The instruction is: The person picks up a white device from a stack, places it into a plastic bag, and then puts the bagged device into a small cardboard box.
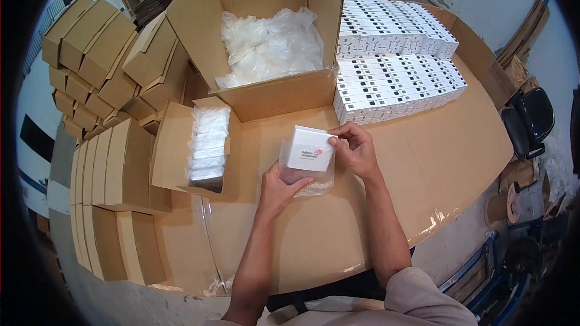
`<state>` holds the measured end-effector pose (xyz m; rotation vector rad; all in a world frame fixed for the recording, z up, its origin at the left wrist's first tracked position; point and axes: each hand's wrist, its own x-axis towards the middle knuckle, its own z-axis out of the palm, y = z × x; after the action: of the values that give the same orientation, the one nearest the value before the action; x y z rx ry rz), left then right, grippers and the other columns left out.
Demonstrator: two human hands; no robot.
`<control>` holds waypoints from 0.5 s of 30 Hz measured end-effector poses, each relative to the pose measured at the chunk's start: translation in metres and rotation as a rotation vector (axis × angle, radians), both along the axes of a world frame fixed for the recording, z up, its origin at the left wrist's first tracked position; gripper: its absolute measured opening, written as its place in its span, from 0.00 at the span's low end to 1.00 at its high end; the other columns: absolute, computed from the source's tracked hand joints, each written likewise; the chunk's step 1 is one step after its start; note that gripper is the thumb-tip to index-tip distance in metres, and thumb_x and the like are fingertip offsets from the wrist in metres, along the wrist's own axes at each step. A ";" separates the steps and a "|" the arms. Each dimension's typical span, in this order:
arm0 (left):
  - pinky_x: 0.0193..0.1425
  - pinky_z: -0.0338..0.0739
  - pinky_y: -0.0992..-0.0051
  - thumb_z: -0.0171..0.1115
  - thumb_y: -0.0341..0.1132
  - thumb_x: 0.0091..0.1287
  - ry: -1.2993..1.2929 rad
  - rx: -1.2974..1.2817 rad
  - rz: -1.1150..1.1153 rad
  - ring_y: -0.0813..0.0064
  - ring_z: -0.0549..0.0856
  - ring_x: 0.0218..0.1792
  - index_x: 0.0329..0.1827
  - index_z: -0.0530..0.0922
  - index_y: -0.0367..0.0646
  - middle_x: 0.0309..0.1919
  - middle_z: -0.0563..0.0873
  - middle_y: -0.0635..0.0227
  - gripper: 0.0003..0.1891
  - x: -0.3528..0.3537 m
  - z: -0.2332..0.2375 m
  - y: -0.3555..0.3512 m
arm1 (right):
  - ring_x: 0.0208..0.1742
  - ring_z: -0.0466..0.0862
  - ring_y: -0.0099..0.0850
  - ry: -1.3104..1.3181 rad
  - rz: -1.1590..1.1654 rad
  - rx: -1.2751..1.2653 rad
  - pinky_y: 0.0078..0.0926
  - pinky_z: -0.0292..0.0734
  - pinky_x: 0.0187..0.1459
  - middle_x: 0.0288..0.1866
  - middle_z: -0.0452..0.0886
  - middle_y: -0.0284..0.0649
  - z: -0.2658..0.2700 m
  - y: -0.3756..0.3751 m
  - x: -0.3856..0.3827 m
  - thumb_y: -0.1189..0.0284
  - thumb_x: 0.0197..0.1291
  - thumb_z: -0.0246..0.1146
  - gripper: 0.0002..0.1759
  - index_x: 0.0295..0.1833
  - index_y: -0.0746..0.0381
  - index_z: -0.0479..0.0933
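A small white box (305, 145) is held just past the middle of the frame, over the worktop (314, 235). Its lower part is covered by a see-through bag (317, 187), and its top is left sticking out. The bag is held by the left hand (281, 190), with the grip closed on its lower left side and the thumb laid across the front. The top right corner of the box is pinched by the right hand (355, 150), with thumb and finger pressed together on it. Whether the bag's edge is caught in that pinch too cannot be told.

The step in hand seems to be the slipping of the box into the bag. For the next move, a soft push down from the top would be called for, with the bag kept steady so that it is not torn or bunched up.

At the left of the middle, wrapped packs (208, 139) are lined up in a small open carton (172, 151). Loose see-through bags (272, 42) are piled in a big carton (278, 101) at the top. More white boxes (399, 87) are stacked in rows at the upper right, and brown cartons (130, 163) are stacked at the left.
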<state>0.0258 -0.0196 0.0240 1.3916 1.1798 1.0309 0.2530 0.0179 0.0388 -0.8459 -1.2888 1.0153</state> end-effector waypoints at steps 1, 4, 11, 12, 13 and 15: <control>0.58 0.84 0.69 0.85 0.32 0.56 -0.007 -0.003 0.004 0.72 0.90 0.51 0.58 0.83 0.33 0.50 0.92 0.59 0.28 0.000 -0.003 0.001 | 0.47 0.84 0.23 -0.009 -0.003 0.005 0.25 0.78 0.55 0.44 0.89 0.38 0.000 0.000 0.000 0.78 0.66 0.72 0.06 0.47 0.66 0.84; 0.58 0.84 0.70 0.83 0.31 0.60 -0.103 -0.010 0.019 0.74 0.89 0.51 0.57 0.83 0.33 0.48 0.92 0.61 0.24 0.001 -0.001 0.001 | 0.46 0.84 0.23 -0.055 -0.031 0.036 0.25 0.78 0.54 0.43 0.89 0.38 0.001 0.000 -0.002 0.77 0.67 0.71 0.05 0.46 0.66 0.84; 0.54 0.82 0.76 0.74 0.31 0.71 -0.248 -0.032 0.108 0.81 0.87 0.47 0.55 0.83 0.35 0.47 0.90 0.66 0.14 0.000 -0.010 0.006 | 0.46 0.83 0.23 -0.092 -0.017 -0.032 0.25 0.78 0.53 0.44 0.89 0.37 0.002 0.000 -0.005 0.76 0.67 0.71 0.08 0.50 0.66 0.85; 0.53 0.81 0.76 0.73 0.32 0.72 -0.254 -0.038 0.144 0.80 0.87 0.47 0.56 0.82 0.35 0.48 0.90 0.66 0.15 0.000 -0.011 0.006 | 0.46 0.83 0.23 -0.079 -0.009 -0.063 0.25 0.78 0.53 0.44 0.88 0.37 0.004 0.000 -0.008 0.76 0.67 0.71 0.10 0.52 0.65 0.85; 0.53 0.81 0.76 0.72 0.33 0.73 -0.260 -0.043 0.179 0.79 0.87 0.47 0.57 0.82 0.36 0.49 0.90 0.66 0.15 0.001 -0.012 0.006 | 0.46 0.83 0.22 -0.067 -0.001 -0.095 0.25 0.78 0.53 0.43 0.88 0.36 0.006 -0.001 -0.010 0.76 0.67 0.71 0.12 0.55 0.65 0.85; 0.53 0.81 0.75 0.71 0.34 0.74 -0.276 -0.076 0.232 0.79 0.87 0.47 0.59 0.82 0.36 0.49 0.90 0.66 0.15 0.001 -0.014 0.007 | 0.44 0.82 0.21 -0.108 0.077 -0.109 0.23 0.78 0.50 0.41 0.86 0.34 0.011 -0.005 -0.012 0.78 0.66 0.71 0.22 0.65 0.62 0.81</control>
<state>0.0266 -0.0129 0.0101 1.0305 1.1773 1.2823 0.2409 0.0134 0.0493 -0.9511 -1.3753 1.1220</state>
